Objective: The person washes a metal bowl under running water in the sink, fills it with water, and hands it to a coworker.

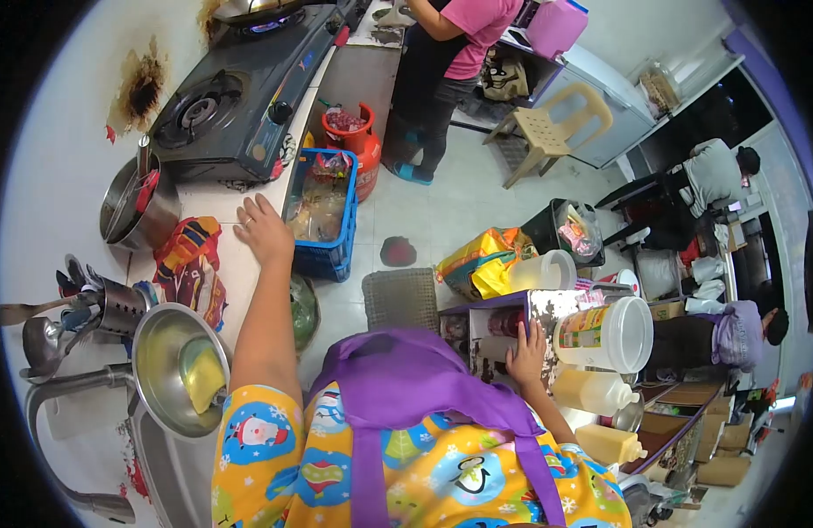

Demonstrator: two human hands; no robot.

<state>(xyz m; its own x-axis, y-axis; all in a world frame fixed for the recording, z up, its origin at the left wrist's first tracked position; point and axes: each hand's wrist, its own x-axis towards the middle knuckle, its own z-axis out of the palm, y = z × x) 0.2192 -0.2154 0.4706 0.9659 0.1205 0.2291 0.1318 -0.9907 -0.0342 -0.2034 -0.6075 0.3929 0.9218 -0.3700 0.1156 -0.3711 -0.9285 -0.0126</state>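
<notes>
My left hand lies flat with its fingers spread on the white tiled counter, near its edge. Close by it are a bunched red and orange patterned cloth and a blue plastic crate standing below the counter. On the other side, my right hand rests with fingers stretched out on the edge of a low shelf unit. Just beyond it stand a large white tub with a label and a bottle of yellowish liquid. Neither hand holds anything.
A gas stove, a steel pot and a steel bowl with something yellow line the left side. Ahead are a red gas cylinder, a plastic chair and a person in pink. Other people work at the right.
</notes>
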